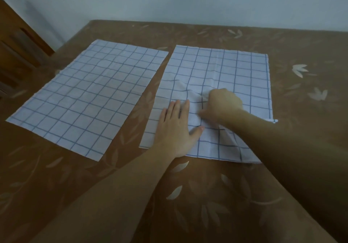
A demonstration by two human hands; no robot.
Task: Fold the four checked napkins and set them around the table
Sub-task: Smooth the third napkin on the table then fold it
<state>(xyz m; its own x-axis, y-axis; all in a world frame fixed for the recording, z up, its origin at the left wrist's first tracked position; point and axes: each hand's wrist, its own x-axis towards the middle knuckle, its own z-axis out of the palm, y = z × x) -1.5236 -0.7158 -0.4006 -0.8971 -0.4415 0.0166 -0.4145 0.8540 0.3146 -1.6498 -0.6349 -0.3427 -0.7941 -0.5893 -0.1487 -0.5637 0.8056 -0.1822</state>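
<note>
Both on the right napkin (222, 69): left hand (175, 128) flat, right hand (222, 103) pinching cloth.

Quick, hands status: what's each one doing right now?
Left hand: open, fingers flat, pressing on the right checked napkin.
Right hand: fingers curled, pinching a bunched fold of the same napkin.

Two white napkins with blue check lines, both lying on the table. Left napkin (88, 96): spread flat, smooth, long axis running 1 to 7 o'clock. Right napkin (222, 73): just beside it at 3 o'clock, narrow gap between; cloth bunched and creased at centre, near edge rumpled.
</note>
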